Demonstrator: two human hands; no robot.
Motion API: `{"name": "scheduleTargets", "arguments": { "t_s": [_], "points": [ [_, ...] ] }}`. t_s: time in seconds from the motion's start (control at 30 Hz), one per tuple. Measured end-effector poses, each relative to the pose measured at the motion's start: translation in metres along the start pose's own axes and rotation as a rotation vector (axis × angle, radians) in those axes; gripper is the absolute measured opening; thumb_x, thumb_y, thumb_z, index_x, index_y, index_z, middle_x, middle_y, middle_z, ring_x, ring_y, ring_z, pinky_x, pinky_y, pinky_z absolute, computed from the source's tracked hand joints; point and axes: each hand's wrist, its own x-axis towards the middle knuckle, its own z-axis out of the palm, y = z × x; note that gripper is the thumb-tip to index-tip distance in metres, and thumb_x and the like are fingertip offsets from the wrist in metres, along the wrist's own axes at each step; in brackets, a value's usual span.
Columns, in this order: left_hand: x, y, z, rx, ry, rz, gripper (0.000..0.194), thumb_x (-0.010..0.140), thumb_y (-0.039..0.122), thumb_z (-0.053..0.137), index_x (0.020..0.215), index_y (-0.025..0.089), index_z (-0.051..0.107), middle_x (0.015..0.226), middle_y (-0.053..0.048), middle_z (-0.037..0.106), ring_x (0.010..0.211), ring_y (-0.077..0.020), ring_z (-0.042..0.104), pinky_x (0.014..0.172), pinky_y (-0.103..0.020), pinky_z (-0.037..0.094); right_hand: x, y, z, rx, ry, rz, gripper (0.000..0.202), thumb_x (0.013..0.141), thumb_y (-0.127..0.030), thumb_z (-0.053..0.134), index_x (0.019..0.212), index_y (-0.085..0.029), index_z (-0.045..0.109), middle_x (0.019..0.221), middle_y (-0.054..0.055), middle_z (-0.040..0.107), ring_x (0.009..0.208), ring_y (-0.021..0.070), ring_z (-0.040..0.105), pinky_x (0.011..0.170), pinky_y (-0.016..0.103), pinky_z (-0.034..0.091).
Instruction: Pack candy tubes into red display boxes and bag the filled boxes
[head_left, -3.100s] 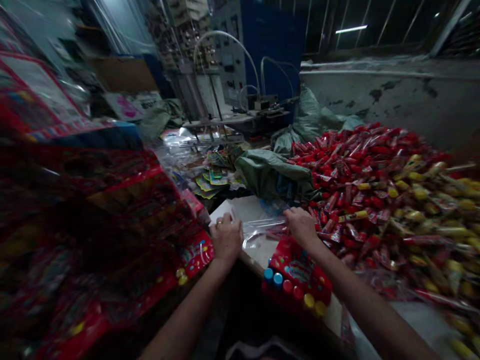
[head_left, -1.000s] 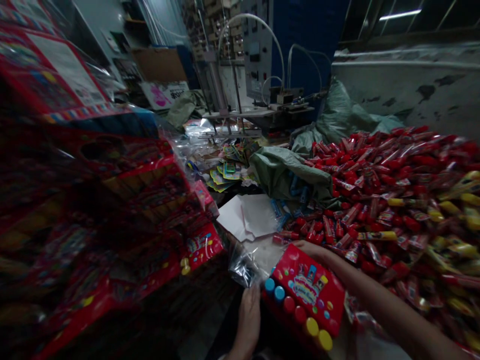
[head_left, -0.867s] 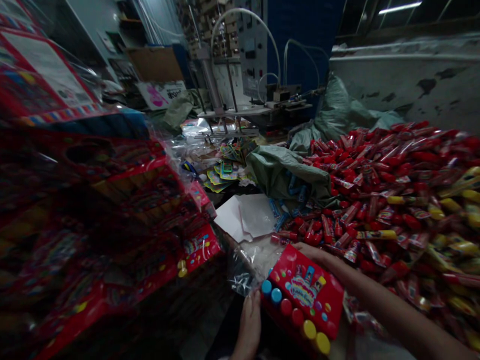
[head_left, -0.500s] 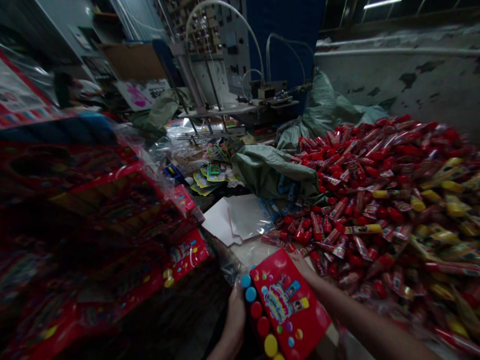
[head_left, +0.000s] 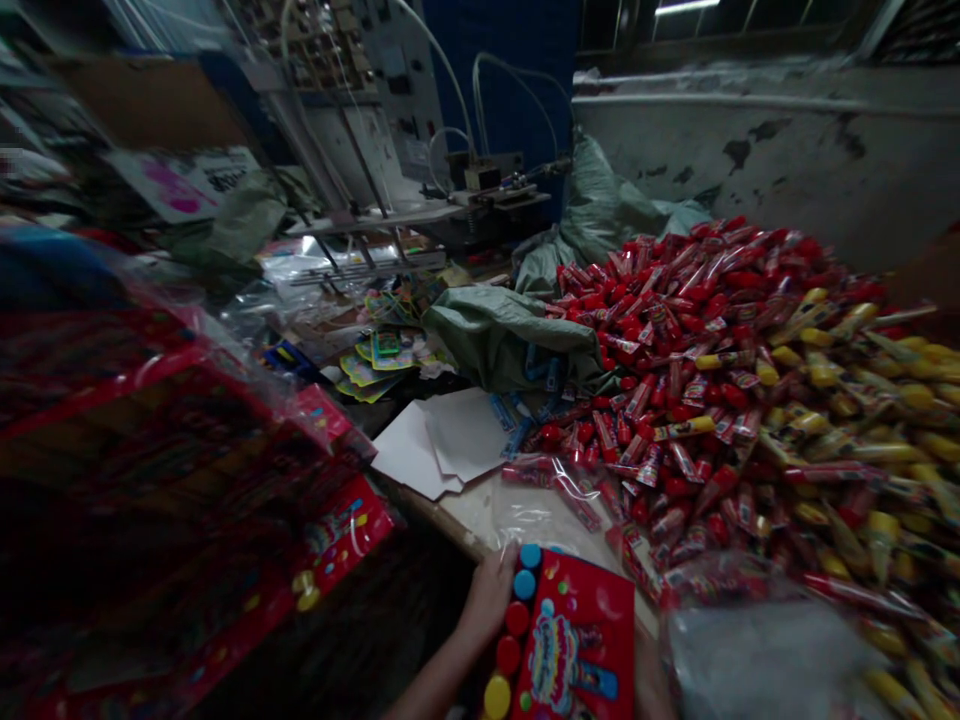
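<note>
1. Head: my left hand (head_left: 491, 595) grasps the red box (head_left: 592, 610) by its capped side, at the near edge of the tabletop (head_left: 463, 512).
2. My right hand (head_left: 651, 675) is at its right side (fingers hidden, can't tell grip).
3. Clear film (head_left: 531, 517) just beyond.

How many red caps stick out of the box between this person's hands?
2: the upper red cap just below the blue caps, the lower red cap just above the yellow cap. Others may be hidden inside the box.
</note>
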Motion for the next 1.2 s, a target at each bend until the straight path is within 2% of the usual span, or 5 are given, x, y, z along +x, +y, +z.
{"name": "scheduleTargets", "arguments": {
  "t_s": [0.2,0.37,0.57,0.77,1.2],
  "points": [
    [-0.007,0.002,-0.015,0.356,-0.047,0.125,0.027,0.082,0.037,0.057,0.06,0.022,0.062,0.06,-0.005,0.066,0.062,-0.0213,0.062,0.063,-0.026,0.043,-0.023,0.008,-0.015,-0.224,0.164,0.135,0.04,0.076,-0.058,0.057,0.098,-0.029,0.075,0.081,0.007,0.074,0.092,0.0288,0.068,0.085,0.034,0.049],
    [-0.004,0.004,-0.016,0.492,0.0,0.112,0.018,0.073,0.028,0.067,0.058,0.023,0.06,0.054,-0.003,0.06,0.06,-0.0221,0.062,0.067,-0.028,0.043,-0.019,0.015,-0.023,-0.398,0.076,0.102,0.03,0.082,-0.045,0.053,0.092,-0.028,0.075,0.083,0.007,0.075,0.087,0.0289,0.069,0.084,0.037,0.049],
    [0.008,0.02,-0.015,0.528,0.074,0.227,0.01,0.071,0.018,0.067,0.063,0.023,0.064,0.066,-0.003,0.062,0.072,-0.0222,0.061,0.073,-0.028,0.042,0.007,0.001,-0.032,-0.585,0.273,-0.206,0.054,0.082,-0.036,0.049,0.135,-0.023,0.051,0.131,0.009,0.058,0.117,0.0251,0.057,0.096,0.038,0.046],
    [0.019,0.035,-0.021,0.417,-0.06,0.364,0.017,0.079,0.02,0.061,0.062,0.02,0.065,0.064,-0.002,0.064,0.066,-0.0175,0.057,0.064,-0.023,0.038,0.024,-0.023,-0.036,-0.531,0.32,-0.252,0.032,0.084,-0.034,0.045,0.094,-0.019,0.072,0.096,0.009,0.074,0.089,0.0243,0.068,0.084,0.036,0.052],
    [-0.048,0.007,-0.057,0.841,-0.055,0.987,0.026,0.097,0.023,0.037,0.086,0.019,0.06,0.076,-0.002,0.065,0.069,-0.0138,0.062,0.065,-0.023,0.049,-0.055,-0.016,-0.035,-0.608,0.34,-0.676,0.023,0.092,-0.021,0.052,0.106,-0.025,0.07,0.097,0.001,0.075,0.084,0.0143,0.072,0.077,0.019,0.058]
  ]
}}
